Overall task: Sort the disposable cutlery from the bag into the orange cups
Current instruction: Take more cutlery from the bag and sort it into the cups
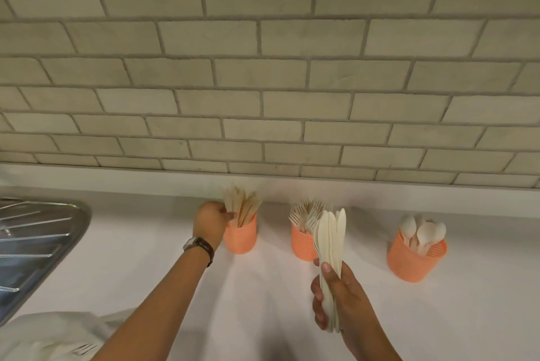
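The left hand [211,220] pinches the knives [244,207] standing in the left cup [241,239]. The right hand [336,300] is clamped round a knife bundle [331,232] in front of the fork cup [302,245]. Best to steady the left cup, which is probably light, then slide the bundle in handles-down.

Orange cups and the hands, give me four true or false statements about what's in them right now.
1. The right hand grips a bundle of knives. True.
2. The middle cup holds spoons. False: it holds forks.
3. The left hand reaches the left cup, at its standing knives. True.
4. The right cup is empty. False: spoons stand in it.
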Motion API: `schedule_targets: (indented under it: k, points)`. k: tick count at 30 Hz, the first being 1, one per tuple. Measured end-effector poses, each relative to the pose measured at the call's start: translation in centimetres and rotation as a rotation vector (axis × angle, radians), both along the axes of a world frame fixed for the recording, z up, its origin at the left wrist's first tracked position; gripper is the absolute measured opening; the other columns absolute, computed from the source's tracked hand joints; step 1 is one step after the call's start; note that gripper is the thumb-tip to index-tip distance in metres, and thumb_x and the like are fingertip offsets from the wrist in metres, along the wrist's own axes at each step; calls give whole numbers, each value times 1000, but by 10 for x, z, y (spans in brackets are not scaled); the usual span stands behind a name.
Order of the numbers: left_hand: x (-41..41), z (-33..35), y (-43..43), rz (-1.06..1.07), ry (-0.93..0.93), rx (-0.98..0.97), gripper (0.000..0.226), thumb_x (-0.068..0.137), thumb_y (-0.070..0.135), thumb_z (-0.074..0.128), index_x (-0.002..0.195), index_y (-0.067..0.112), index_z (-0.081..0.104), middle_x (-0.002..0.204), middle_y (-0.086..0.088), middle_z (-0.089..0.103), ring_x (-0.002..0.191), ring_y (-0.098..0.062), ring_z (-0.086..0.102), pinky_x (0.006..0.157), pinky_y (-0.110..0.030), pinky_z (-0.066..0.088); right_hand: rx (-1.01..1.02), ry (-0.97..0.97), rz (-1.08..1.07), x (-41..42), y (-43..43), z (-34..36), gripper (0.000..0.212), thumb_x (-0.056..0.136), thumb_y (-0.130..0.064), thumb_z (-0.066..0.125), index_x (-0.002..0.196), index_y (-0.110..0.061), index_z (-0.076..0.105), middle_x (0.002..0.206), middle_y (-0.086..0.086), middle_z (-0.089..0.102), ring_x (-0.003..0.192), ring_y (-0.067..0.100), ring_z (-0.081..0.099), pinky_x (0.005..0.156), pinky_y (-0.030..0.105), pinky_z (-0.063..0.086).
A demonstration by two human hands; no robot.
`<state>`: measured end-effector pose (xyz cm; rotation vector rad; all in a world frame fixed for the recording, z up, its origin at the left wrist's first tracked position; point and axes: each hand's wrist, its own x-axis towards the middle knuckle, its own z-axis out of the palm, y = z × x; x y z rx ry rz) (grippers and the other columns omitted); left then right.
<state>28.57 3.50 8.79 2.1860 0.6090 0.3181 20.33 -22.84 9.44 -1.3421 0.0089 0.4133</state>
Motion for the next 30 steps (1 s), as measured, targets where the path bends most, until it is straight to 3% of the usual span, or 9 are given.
schedule_targets:
  k: [3,5,8,10,15,18,22,25,30]
  points:
    - [-11,1,-5,53,-35,95,30,74,15,75,98,-1,69,103,-17,65,94,-32,62,79,-30,43,5,3,1,-1,2,5,19,97,-25,43,108,-10,50,57,6,48,37,18,41,41,23,35]
    - [-26,14,-19,84,-125,155,33,74,22,75,103,9,68,109,-10,59,92,-27,60,77,-26,43,-16,-1,-1,-3,2,6,17,97,-23,46,108,-11,50,58,5,48,38,18,40,42,22,33]
    - [-61,36,-63,-70,-174,-71,7,75,26,74,78,22,68,82,9,65,67,-5,55,57,-6,38,-90,-57,-40,-5,6,8,12,95,-20,50,105,-13,51,58,3,47,37,15,37,40,21,29]
    - [-87,45,-98,-224,-124,-153,11,75,32,74,68,26,68,72,17,66,53,0,50,54,-5,39,-158,-124,-85,-7,8,6,10,94,-19,53,102,-14,51,57,2,45,37,14,34,38,19,28]
    - [-119,52,-151,-296,-62,-251,26,65,52,74,83,36,63,74,13,66,54,0,51,58,-15,44,-297,-295,-121,-17,14,10,25,78,-27,58,101,-17,54,64,-5,60,44,7,56,41,17,41]
    - [-124,60,-160,-253,-41,-130,34,66,58,70,91,37,62,76,17,61,64,0,55,60,-12,41,-409,-343,-50,-23,16,16,16,95,-9,46,89,-17,58,69,3,63,54,3,63,46,13,48]
    - [-121,63,-155,-232,-88,-50,24,75,50,66,89,31,70,74,13,64,70,-3,60,64,-16,47,-487,-374,-94,-29,21,14,23,93,-18,50,104,-35,38,88,-17,63,71,-14,60,56,1,42]
    - [-118,57,-149,-301,-88,-197,12,79,36,69,86,29,75,72,8,72,66,-5,65,68,-22,53,-660,-487,-45,-30,19,11,43,88,-23,54,124,-29,30,94,-17,64,77,-7,59,59,5,41]
    - [-114,52,-137,-376,-63,-477,13,85,17,64,85,21,76,78,-7,74,70,-15,69,75,-27,58,-569,-500,1,-28,13,10,57,79,-16,62,128,-30,35,96,-17,61,88,-3,61,65,7,45]
